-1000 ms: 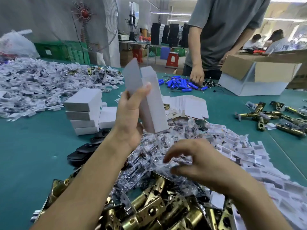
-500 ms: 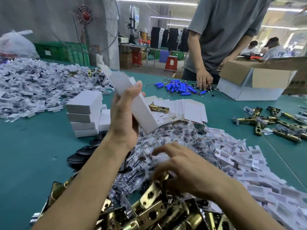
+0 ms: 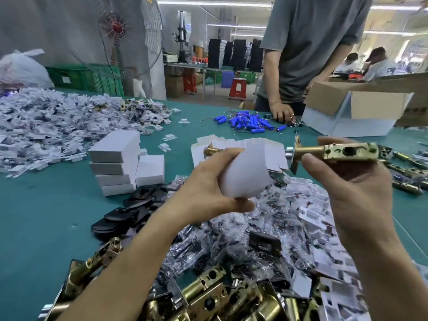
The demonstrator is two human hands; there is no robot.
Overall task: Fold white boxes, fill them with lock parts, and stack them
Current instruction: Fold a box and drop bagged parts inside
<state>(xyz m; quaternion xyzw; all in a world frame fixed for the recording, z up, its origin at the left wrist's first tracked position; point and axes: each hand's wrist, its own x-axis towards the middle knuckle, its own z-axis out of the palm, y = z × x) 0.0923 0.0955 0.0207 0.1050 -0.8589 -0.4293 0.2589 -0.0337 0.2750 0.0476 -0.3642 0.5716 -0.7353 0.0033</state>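
Note:
My left hand [image 3: 208, 193] grips a white folded box [image 3: 245, 174] in mid-air over the table, its open end facing right. My right hand [image 3: 347, 181] holds a brass latch bolt [image 3: 335, 151] level, with its faceplate end close to the box's mouth. More brass latches [image 3: 231, 297] are heaped at the near edge. A stack of closed white boxes [image 3: 118, 163] stands at left on the teal table [image 3: 46, 216]. Flat box blanks [image 3: 273, 149] lie behind my hands.
Bagged small parts [image 3: 266, 228] are piled under my hands, with black plates [image 3: 129, 214] to their left. A big heap of white packets [image 3: 46, 126] fills the left. Blue batteries [image 3: 247, 122], a cardboard carton [image 3: 352, 112] and a standing person [image 3: 308, 54] are across the table.
My right hand rose from the brass pile holding a latch bolt and brought it up to the box. My left hand tipped the box from upright to nearly level.

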